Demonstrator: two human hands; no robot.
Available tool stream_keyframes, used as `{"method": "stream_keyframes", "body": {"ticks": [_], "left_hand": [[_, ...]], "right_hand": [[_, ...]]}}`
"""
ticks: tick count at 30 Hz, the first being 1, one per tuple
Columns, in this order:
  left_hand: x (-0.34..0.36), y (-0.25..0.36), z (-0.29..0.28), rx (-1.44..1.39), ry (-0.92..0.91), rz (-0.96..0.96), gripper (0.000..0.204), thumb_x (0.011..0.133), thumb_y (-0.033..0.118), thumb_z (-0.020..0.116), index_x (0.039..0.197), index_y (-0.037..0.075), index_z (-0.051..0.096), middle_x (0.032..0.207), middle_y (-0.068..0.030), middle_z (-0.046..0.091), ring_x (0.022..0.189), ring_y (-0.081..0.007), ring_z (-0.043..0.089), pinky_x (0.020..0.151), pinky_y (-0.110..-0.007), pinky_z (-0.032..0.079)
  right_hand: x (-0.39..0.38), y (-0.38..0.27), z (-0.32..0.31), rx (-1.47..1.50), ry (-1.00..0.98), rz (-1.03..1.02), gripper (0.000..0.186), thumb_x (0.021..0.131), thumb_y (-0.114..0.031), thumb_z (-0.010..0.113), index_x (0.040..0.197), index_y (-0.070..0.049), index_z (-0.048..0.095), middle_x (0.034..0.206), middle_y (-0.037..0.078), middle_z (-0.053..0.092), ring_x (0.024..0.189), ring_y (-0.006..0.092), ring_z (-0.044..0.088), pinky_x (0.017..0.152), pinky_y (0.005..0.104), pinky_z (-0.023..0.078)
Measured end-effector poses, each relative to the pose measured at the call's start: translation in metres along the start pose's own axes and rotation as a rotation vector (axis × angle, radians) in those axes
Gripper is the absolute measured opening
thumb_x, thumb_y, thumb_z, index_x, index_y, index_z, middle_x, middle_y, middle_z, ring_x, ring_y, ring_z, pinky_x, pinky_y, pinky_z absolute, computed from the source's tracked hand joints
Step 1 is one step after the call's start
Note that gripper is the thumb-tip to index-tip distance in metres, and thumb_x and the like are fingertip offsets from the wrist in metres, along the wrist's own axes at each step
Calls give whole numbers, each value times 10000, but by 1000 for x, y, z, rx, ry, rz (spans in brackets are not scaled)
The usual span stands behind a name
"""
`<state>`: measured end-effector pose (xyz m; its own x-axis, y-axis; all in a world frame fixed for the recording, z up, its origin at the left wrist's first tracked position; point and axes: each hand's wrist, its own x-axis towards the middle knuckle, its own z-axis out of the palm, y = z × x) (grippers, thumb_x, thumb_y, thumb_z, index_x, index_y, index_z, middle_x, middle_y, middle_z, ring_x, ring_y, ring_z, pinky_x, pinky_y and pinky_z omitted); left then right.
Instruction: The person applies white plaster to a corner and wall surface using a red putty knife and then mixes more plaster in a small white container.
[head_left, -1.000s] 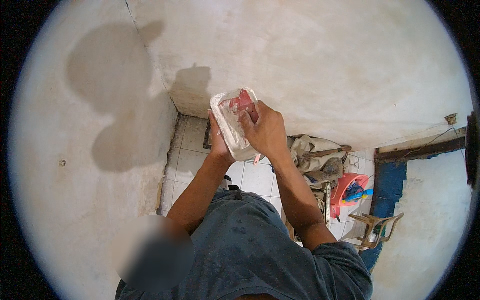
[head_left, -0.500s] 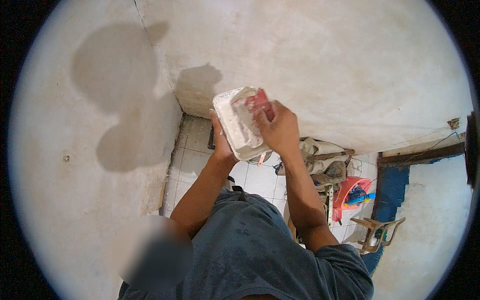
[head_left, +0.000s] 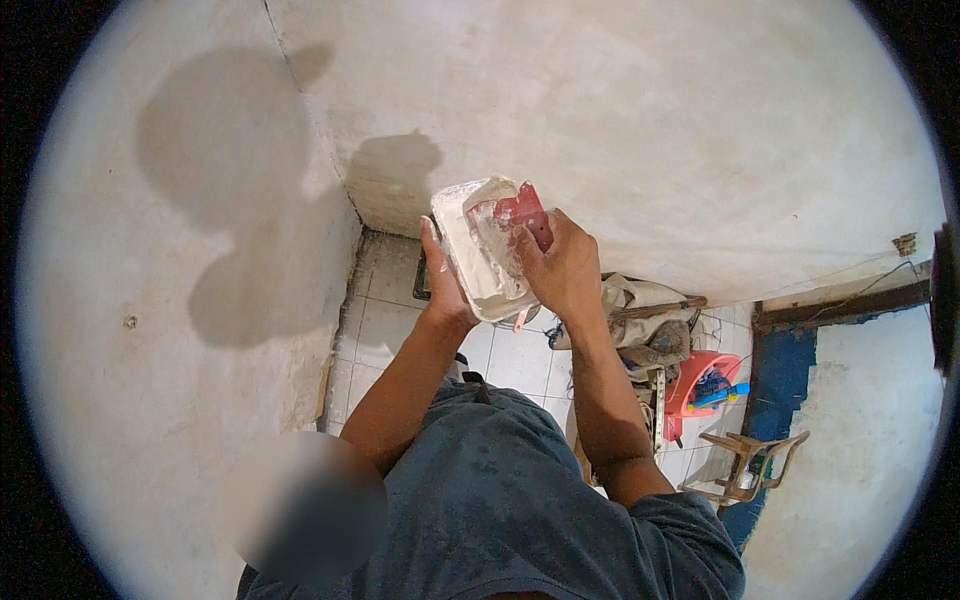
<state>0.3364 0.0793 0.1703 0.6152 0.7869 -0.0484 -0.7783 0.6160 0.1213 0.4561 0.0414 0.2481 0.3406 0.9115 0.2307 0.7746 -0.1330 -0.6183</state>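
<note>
From my end of the feed I've got both bare hands up in front of the chest, busy with a shallow white rectangular tray (head_left: 487, 312) smeared with pale, creamy paste (head_left: 475, 245). The left hand (head_left: 444, 282) has hold of the tray on its left side, thumb up along the edge; the rest of those fingers are underneath, so I can't tell how they're spread. The right hand (head_left: 567, 262) is closed around one end of a flat red spreader (head_left: 531, 210), and its paste-streaked blade sits over the right half of the tray. Can't tell from up here whether that blade is pressing on the tray or just above it. The tray itself is tilted, out ahead of the dark grey shirt (head_left: 520, 500) and near the bare, patchy off-white wall (head_left: 650, 120). A little pink strip (head_left: 520, 321) pokes out below the tray, no clue what it belongs to. Down on the white tiled floor (head_left: 518, 368), off to my right, I see a crumpled beige cloth (head_left: 640, 293), a coral-pink plastic basin (head_left: 684, 382) with something blue and yellow in it, and a tan plastic chair (head_left: 742, 470) near a blue-painted strip (head_left: 780, 375).
</note>
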Motion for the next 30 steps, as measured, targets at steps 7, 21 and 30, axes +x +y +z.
{"method": "stream_keyframes", "body": {"ticks": [7,21,30], "left_hand": [[-3,5,3,24,-33,25,874,870,759,181,1429,108,346,1385,-161,456,1221,-340,498,1025,-495,416],[-10,5,10,42,-21,18,806,900,711,216,1422,114,363,1375,-149,470,1229,-327,493,1039,-487,403],[-6,6,4,-19,-94,-24,778,923,673,261,1419,82,356,1394,-139,456,1246,-311,475,1068,-452,370]], "right_hand": [[3,-5,-8,-26,-4,43,251,826,-227,642,840,19,596,743,231,639,698,392,642,627,434,489],[2,-10,-2,26,-21,-114,546,829,-213,622,1292,-6,420,765,258,636,710,453,624,643,509,501],[1,-19,-1,-42,-83,-38,571,824,-116,618,1357,-18,439,871,260,652,816,399,660,706,398,526]]}}
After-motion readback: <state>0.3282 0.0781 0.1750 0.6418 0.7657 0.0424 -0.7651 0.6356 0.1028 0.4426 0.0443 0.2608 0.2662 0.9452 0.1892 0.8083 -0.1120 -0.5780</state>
